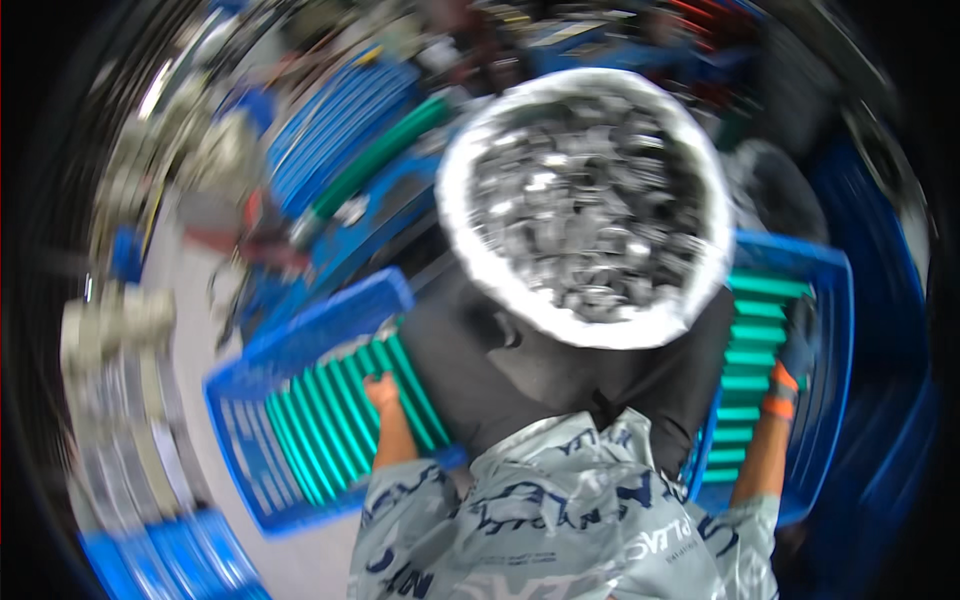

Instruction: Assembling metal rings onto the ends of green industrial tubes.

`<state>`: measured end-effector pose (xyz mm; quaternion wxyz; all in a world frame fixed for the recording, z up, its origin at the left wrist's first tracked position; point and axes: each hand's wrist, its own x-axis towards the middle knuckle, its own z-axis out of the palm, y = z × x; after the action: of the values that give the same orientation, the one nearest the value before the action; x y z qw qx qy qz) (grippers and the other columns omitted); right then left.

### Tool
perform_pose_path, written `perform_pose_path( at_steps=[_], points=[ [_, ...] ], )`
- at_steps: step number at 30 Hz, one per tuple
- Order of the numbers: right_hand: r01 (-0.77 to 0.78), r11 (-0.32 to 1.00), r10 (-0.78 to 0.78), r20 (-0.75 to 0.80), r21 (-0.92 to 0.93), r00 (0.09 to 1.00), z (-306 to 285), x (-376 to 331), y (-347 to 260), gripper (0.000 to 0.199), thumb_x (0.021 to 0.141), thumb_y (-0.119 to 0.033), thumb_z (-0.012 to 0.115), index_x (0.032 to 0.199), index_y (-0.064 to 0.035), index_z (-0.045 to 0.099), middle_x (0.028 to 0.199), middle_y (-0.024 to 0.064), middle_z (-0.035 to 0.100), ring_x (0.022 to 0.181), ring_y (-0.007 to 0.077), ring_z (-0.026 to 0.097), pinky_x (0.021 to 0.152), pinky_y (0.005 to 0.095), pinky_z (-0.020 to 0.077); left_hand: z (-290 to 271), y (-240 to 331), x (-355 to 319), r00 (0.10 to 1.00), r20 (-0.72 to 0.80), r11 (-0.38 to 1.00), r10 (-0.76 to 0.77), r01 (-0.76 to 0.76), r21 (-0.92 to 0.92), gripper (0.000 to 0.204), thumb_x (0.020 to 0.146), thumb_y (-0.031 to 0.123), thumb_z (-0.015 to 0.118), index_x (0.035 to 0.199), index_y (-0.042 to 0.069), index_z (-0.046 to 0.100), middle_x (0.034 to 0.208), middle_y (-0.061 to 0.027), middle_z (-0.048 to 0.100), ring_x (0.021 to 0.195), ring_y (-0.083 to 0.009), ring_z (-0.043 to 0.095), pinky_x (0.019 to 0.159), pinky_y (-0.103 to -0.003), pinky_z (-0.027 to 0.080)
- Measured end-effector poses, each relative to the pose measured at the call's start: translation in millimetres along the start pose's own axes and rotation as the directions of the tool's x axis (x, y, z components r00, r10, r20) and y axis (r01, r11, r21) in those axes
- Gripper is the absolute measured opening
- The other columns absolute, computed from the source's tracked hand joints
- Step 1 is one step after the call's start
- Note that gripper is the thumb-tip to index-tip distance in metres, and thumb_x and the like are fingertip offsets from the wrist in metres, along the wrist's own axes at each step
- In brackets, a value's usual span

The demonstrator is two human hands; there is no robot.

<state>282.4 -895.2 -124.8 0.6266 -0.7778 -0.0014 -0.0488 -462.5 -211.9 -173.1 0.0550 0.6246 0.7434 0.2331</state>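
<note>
Closest to the lens is the person's grey printed top point(560, 510), its shiny folds filling the lower middle, with dark trousers point(540, 375) beyond it. Green strips lie to both sides: one ribbed row point(330, 430) in the left blue crate point(320, 325), another point(740, 385) in the right blue crate point(838, 380). At the left crate, the left hand point(381, 388) is over the far, inner part of its row, most of the ribs lying to its left and nearer the body; their long axes run away from the person, far ends leaning leftward. The right hand point(797, 350), in a dark glove with an orange cuff point(778, 393), is the nearer one to the right row and sits at its outer edge, the ribs stretching crosswise to its left. Between the knees, well apart from both hands, is a white-rimmed round container point(455, 205) heaped with small metal parts point(590, 200). Blur hides the fingers, so whether either hand is pinching a strip or merely resting there cannot be told, nor whether the ribs are separate pieces. Sleeves and thighs cover the crates' near inner corners, the container's base is hidden, and the background clutter is badly smeared.
</note>
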Motion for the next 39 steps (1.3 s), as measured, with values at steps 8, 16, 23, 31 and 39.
perform_pose_path(
  at_steps=[8, 16, 23, 31, 39],
  points=[
    [0.790, 0.613, -0.456, 0.815, -0.002, 0.356, 226.2, -115.5, -282.4, 0.059, 0.105, -0.011, 0.078, 0.161, -0.0017, 0.064, 0.160, 0.0203, 0.068, 0.145, 0.0351, 0.067, 0.123, 0.0445, 0.0518, 65.6, -97.8, -164.3, 0.652, 0.610, 0.882, -0.451, 0.429, 0.194, 0.105, 0.093, 0.054, 0.090, 0.166, -0.011, 0.050, 0.165, -0.0356, 0.060, 0.156, -0.0446, 0.059, 0.131, -0.050, 0.047],
    [0.981, -0.085, -0.324, 0.936, -0.174, 0.138, 307.4, -150.0, -231.2, 0.062, 0.096, -0.034, 0.083, 0.152, -0.0121, 0.070, 0.155, 0.0221, 0.067, 0.155, 0.0480, 0.053, 0.130, 0.0601, 0.0403, 100.9, -96.4, -154.4, 0.621, 0.629, 0.868, -0.468, 0.455, 0.197, 0.100, 0.088, 0.049, 0.096, 0.164, -0.003, 0.056, 0.163, -0.0305, 0.063, 0.154, -0.0432, 0.061, 0.128, -0.050, 0.051],
    [0.982, 0.114, -0.316, 0.931, -0.152, 0.181, 309.9, -152.2, -250.4, 0.030, 0.084, -0.021, 0.084, 0.112, -0.0120, 0.077, 0.126, 0.0151, 0.074, 0.121, 0.0420, 0.069, 0.108, 0.0572, 0.0510, 97.5, -100.7, -123.6, 0.604, 0.624, 0.845, -0.496, 0.500, 0.189, 0.085, 0.082, 0.036, 0.094, 0.153, -0.004, 0.068, 0.153, -0.0293, 0.072, 0.142, -0.0456, 0.070, 0.123, -0.049, 0.056],
    [0.836, 0.491, 0.195, 0.966, -0.245, 0.169, 268.6, -156.3, -340.2, 0.034, 0.080, -0.033, 0.098, 0.086, -0.0023, 0.084, 0.137, 0.0200, 0.078, 0.113, 0.0442, 0.077, 0.088, 0.0470, 0.0614, 67.3, -109.5, -145.2, 0.570, 0.682, 0.862, -0.458, 0.471, 0.185, 0.108, 0.087, 0.056, 0.088, 0.168, -0.006, 0.053, 0.174, -0.0312, 0.053, 0.164, -0.0393, 0.050, 0.135, -0.046, 0.042],
    [0.335, 0.930, -0.320, 0.787, 0.153, 0.528, 232.1, -151.3, -294.8, 0.019, 0.100, -0.012, 0.086, 0.112, 0.0015, 0.088, 0.174, 0.0312, 0.054, 0.157, 0.0340, 0.060, 0.120, 0.0386, 0.0489, 35.4, -22.2, -156.3, 0.584, 0.718, 0.823, -0.380, 0.568, -0.026, 0.098, 0.091, 0.042, 0.087, 0.167, -0.009, 0.052, 0.169, -0.0319, 0.058, 0.155, -0.0449, 0.058, 0.129, -0.053, 0.047]
  ],
)
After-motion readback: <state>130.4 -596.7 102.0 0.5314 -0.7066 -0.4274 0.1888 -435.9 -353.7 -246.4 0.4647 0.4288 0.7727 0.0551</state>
